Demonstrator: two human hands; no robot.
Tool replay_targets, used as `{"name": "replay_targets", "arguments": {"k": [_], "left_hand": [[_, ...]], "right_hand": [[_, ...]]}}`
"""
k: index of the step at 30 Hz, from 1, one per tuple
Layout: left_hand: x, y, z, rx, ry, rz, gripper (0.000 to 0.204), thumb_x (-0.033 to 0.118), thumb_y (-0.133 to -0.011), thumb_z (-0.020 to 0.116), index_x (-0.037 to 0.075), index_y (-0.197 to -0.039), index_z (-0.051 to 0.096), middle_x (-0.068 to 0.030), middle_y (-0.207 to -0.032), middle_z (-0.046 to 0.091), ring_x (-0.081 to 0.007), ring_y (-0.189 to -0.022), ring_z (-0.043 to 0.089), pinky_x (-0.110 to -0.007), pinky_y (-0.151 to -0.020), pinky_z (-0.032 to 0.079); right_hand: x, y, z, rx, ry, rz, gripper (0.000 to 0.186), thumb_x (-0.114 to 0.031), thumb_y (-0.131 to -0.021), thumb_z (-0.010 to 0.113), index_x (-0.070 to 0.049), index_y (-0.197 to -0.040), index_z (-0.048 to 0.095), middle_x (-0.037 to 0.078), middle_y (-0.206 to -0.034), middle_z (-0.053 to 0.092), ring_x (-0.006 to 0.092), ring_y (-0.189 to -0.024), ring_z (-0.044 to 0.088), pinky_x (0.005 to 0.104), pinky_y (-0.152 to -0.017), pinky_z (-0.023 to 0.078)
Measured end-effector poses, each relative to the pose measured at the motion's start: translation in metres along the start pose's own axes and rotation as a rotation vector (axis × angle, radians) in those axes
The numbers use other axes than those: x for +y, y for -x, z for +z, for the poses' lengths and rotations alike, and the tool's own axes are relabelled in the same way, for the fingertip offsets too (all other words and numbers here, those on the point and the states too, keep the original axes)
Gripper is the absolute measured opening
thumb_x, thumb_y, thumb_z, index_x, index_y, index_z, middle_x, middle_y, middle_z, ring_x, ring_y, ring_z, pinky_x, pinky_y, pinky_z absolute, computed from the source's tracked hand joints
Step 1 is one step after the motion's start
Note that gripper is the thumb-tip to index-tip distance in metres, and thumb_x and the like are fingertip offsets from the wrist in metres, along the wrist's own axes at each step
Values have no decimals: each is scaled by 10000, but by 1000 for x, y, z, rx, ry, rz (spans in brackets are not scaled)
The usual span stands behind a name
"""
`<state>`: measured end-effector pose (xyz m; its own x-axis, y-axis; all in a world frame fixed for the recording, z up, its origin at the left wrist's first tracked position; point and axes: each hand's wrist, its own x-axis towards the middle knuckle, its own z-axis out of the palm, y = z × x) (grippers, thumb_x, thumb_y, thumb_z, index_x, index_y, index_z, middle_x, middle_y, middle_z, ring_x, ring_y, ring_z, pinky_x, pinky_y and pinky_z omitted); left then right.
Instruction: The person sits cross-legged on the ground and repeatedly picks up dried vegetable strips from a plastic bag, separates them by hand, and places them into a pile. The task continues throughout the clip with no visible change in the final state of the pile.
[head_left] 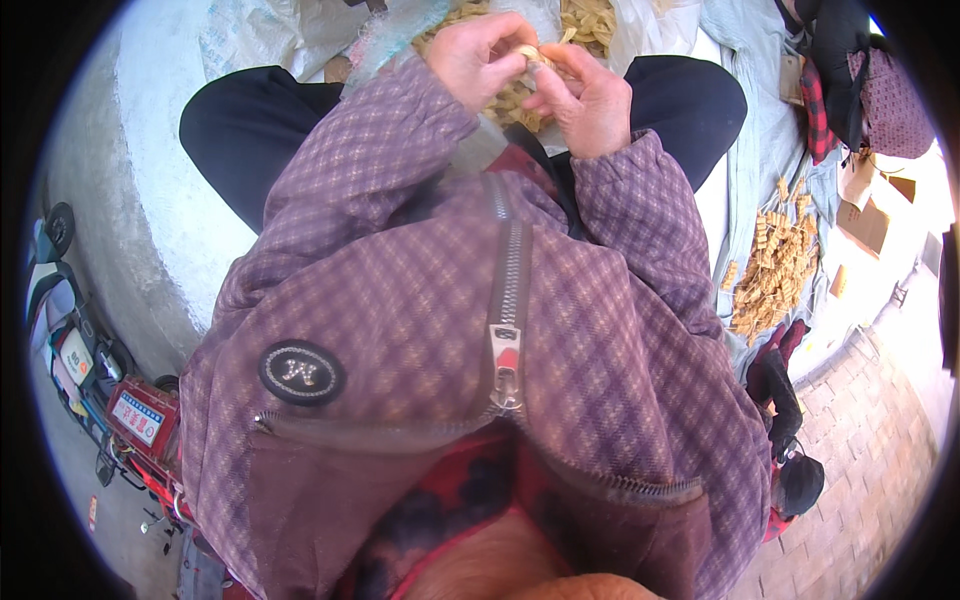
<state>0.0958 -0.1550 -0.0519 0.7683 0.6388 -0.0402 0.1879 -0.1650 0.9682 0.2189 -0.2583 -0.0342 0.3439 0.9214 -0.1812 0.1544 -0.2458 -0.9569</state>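
Your left hand point(478, 55) and right hand point(585, 95) met over your lap, fingers pinched shut on a small tan woven strip piece point(535, 62), directly above the heap of similar pieces point(510, 100). Risk: grip was fingertip-only, so a slip would drop it into the heap, where it's hard to find.

Cardboard box point(866, 222) right; red-white sign point(138, 417) left
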Motion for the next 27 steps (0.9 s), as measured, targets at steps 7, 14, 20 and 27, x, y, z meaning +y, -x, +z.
{"name": "replay_targets", "arguments": {"k": [7, 14, 20, 27], "left_hand": [[-13, -7, 3, 20, 269, -56, 230, -26, -726, 547, 20, -950, 570, -40, -829, 586, -112, -755, 571, -254, -676, 466], [-2, -8, 4, 166, -96, 48, 171, -16, -698, 564, 31, -862, 549, -99, -757, 538, -218, -637, 543, -300, -570, 426], [4, -11, -5, 85, -189, -61, 144, 39, -724, 591, 31, -848, 520, -126, -742, 533, -264, -614, 534, -336, -572, 430], [10, -3, 5, 10, -586, 79, 152, 130, -814, 537, 30, -925, 504, -156, -822, 535, -338, -758, 567, -399, -644, 448]], "right_hand": [[16, -17, -5, 50, -150, -83, 195, 20, -802, 544, 36, -995, 563, 70, -1026, 540, 116, -820, 575, 210, -672, 472], [35, -25, -10, -92, -482, 34, 197, 24, -753, 525, 39, -938, 591, 65, -1086, 496, 142, -972, 503, 245, -815, 422], [16, -27, -10, -169, -632, 206, 220, -19, -830, 484, 41, -1018, 580, 55, -1125, 499, 127, -963, 525, 248, -802, 464], [25, -30, 1, -67, -211, -51, 215, -122, -881, 483, 30, -1005, 571, 38, -866, 596, 89, -759, 553, 213, -675, 457]]}}
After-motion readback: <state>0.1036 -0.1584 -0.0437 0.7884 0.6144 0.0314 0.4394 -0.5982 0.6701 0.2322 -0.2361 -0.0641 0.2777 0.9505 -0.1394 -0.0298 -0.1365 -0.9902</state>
